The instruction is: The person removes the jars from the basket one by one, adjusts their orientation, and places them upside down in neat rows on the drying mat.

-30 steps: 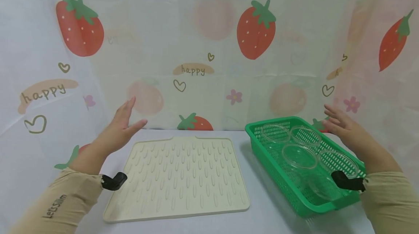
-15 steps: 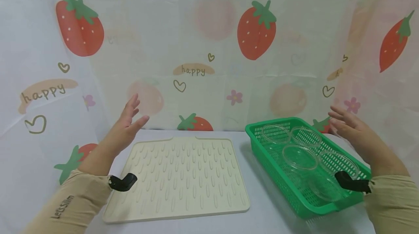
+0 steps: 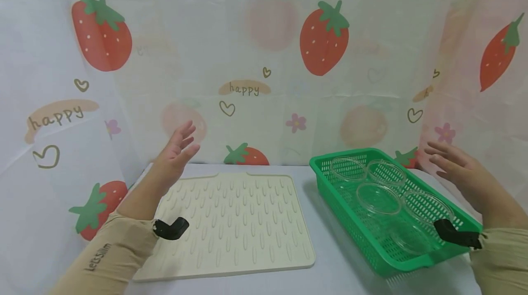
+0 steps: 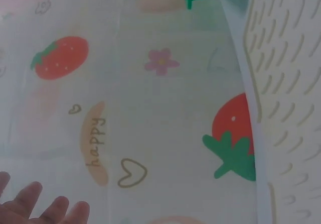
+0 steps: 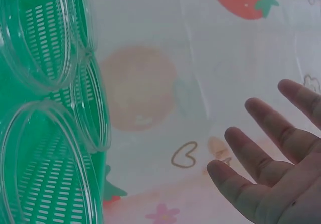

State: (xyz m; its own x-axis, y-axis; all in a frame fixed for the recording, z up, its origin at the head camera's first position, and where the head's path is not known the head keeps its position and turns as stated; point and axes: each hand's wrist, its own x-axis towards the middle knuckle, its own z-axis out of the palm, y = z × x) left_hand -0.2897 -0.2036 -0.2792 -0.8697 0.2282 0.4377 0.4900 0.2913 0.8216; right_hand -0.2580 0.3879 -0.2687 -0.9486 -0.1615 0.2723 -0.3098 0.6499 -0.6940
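My left hand (image 3: pixel 171 160) hovers above the far left corner of a cream ribbed mat (image 3: pixel 239 226), fingers extended and holding nothing. On the other side, my right hand (image 3: pixel 466 171) is raised just beyond the right rim of a green plastic basket (image 3: pixel 350 217). Its fingers are spread and it holds nothing, as the right wrist view also shows. Inside the basket lie several clear round dishes, one of them a clear dish (image 3: pixel 378 198) near the middle. In the left wrist view only the fingertips (image 4: pixel 60 209) of the left hand show.
A white cloth covers the table (image 3: pixel 330 258). Behind and at the sides hangs a pale curtain (image 3: pixel 198 57) printed with strawberries. A black wrist strap piece (image 3: pixel 171 229) sticks out from the left sleeve, another from the right sleeve.
My left hand has moved to the right, over the mat's far left corner. My right hand has drifted to the right and slightly down. Mat, basket and dishes have stayed put.
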